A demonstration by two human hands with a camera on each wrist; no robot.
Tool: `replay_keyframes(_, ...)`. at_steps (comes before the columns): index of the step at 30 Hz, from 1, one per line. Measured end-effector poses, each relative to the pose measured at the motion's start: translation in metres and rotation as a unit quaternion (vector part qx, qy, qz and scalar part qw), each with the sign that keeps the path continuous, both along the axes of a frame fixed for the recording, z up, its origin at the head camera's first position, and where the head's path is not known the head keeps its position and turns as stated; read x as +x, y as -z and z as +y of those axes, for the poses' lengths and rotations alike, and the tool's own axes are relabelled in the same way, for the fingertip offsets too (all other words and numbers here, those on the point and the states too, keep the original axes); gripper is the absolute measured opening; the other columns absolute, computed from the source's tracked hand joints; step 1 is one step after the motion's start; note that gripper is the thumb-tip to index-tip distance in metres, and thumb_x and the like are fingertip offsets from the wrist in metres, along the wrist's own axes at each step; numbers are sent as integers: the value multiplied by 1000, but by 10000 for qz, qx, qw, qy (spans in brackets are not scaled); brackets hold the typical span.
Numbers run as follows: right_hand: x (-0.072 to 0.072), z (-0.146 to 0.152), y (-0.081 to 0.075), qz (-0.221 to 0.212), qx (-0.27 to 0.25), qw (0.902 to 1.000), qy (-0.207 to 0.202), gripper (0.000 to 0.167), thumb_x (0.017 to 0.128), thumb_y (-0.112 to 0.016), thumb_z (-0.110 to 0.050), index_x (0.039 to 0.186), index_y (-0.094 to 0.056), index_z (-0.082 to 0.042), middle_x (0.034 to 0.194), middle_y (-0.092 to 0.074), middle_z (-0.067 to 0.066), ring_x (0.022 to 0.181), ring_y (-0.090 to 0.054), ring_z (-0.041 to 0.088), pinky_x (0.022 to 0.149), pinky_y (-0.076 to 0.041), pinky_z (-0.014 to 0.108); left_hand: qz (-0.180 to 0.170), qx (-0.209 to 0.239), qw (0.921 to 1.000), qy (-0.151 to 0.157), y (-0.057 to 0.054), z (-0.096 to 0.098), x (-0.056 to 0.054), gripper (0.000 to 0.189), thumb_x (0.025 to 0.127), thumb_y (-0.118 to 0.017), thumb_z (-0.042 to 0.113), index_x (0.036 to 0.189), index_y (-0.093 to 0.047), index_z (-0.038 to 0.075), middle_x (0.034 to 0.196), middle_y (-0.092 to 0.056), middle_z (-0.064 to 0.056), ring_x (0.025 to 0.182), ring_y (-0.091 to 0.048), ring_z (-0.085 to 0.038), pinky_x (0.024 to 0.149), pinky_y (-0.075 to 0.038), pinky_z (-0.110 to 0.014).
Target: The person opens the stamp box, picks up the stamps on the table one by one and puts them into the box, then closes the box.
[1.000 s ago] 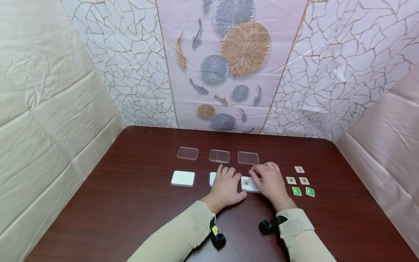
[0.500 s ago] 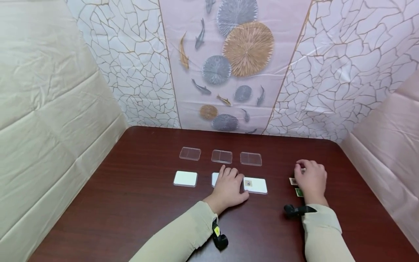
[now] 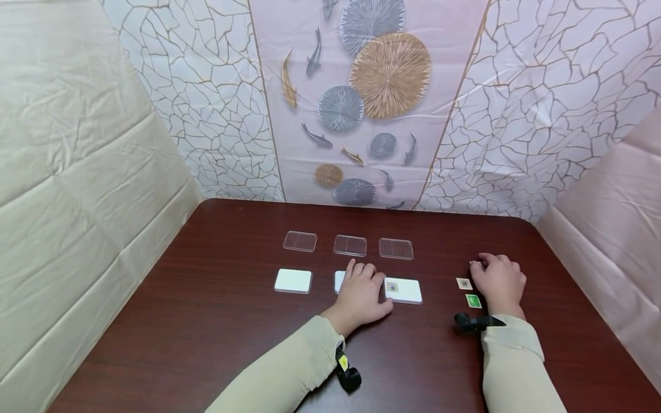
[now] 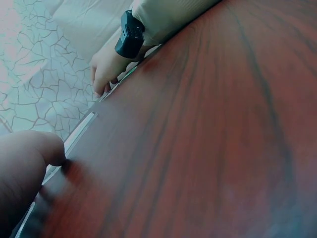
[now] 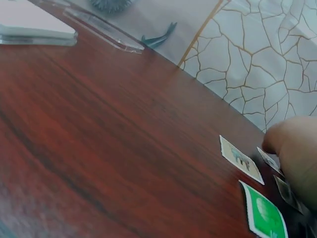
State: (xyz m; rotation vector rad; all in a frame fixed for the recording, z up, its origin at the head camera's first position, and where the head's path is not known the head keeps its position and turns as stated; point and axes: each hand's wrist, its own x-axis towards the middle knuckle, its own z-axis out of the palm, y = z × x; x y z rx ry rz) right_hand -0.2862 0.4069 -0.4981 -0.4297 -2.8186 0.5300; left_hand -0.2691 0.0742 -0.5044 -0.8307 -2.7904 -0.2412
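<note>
My left hand (image 3: 358, 295) rests with fingers extended over the middle white card in a clear case (image 3: 339, 280), hiding most of it. Its thumb lies near the lower left corner of the right white card in a case (image 3: 409, 291), which bears a small tan stamp (image 3: 392, 287) on its left part. My right hand (image 3: 500, 281) is at the stamps on the right, thumb and fingertips at the edge of the far stamp (image 5: 270, 159); I cannot tell whether they pinch it. A tan stamp (image 3: 464, 284) and a green stamp (image 3: 473, 301) lie left of that hand.
Three clear plastic lids (image 3: 300, 241) lie in a row farther back. Another cased white card (image 3: 293, 281) sits on the left. A darker stamp (image 5: 287, 193) is partly covered by the right hand. Patterned cloth (image 3: 330, 172) hangs behind the table.
My right hand has left the right cased card and moved right to the stamps, then shifted slightly farther right, uncovering the nearer tan stamp and green stamp. The left hand has stayed put.
</note>
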Motion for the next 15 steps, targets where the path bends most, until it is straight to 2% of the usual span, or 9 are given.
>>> replay_keyframes(15, -1, -2, -6, -473, -107, 9986, 221, 50, 101, -48, -38, 132, -57, 0, 135, -47, 32, 120, -34, 58, 98, -26, 70, -38, -29, 10000, -11, -1, 0, 0, 52, 89, -58, 54, 127, -67, 21, 119, -57, 1, 117, -48, -21, 121, -20, -51)
